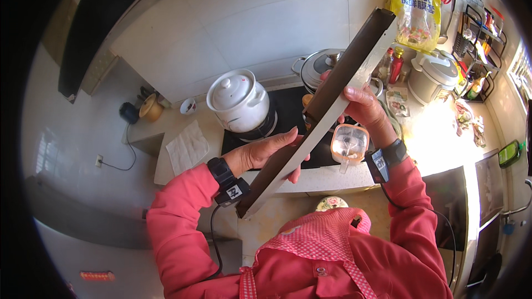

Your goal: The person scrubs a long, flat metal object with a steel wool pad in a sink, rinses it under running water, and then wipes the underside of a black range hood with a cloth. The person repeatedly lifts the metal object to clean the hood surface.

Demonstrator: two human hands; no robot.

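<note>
A long, narrow panel (316, 112) with a dark brown face and a pale, shiny side is held tilted above the cooktop, its upper end to the right. My left hand (264, 149) grips its lower half, with fingertips showing past the pale edge. Higher up, my right hand (363, 101) has its thumb on the pale side and fingers behind. Below them is a black cooktop (286, 101). A white lidded ceramic pot (239, 106) stands on its left burner. Partly behind the panel sits a glass-lidded metal pot (318, 68).
A clear orange-rimmed container (350, 143) stands near the cooktop's front edge. On the left counter lies a white cloth (188, 146). An electric cooker (434, 77), bottles (397, 66) and a wire rack (482, 58) occupy the right. A dark range hood edge (89, 33) juts overhead at left.
</note>
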